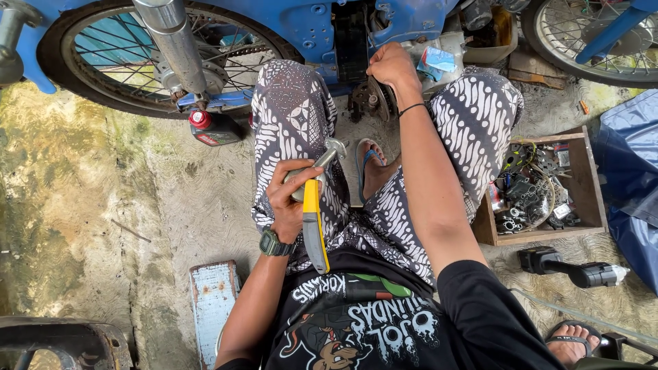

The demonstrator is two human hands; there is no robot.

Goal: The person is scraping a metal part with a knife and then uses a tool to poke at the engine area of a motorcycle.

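I sit on the ground facing a blue motorbike (301,27). My left hand (295,195) grips a hammer (315,205) just below its metal head, over my left knee; its yellow and grey handle points back toward my body. My right hand (392,68) reaches forward and rests on the bike's engine area by a dark sprocket (373,103), fingers curled against the metal. I cannot see what, if anything, lies under those fingers. My patterned trousers (473,116) cover both raised knees.
A dark oil bottle with a red cap (212,128) stands under the rear wheel (164,48). A wooden box of metal parts (596,185) sits at my right, a black power tool (572,268) beside it. A pale blue board (214,301) lies at the left.
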